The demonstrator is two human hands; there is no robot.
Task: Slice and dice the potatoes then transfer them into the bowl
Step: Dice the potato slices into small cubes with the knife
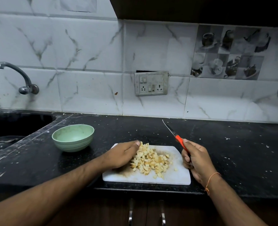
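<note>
White plastic makes up the cutting board [172, 177], which lies at the front edge of the black stone counter [233, 152], and a heap of diced potato pieces [151, 160] sits on its middle, pale yellow cubes with bits of brown skin. One stray cube lies just apart from the heap at about 3 o'clock. The left hand [122, 156] rests on the board at 9 o'clock of the heap, fingers held straight and close together, their inner side pressed against the cubes; it grips nothing. The right hand [196, 158] is at 3 o'clock of the heap, over the board's right edge, fingers curled round the orange handle of a knife [175, 136]; the thin blade is lifted clear of the board and points up toward 11 o'clock. An orange thread circles the right wrist. A light green bowl [73, 137] stands on the counter at 10 o'clock of the board, well apart from it, with no potato inside. Farther at 9 o'clock the sink [12, 128] is sunk into the counter, a curved tap [19, 75] on the marble-patterned tiles above it
</note>
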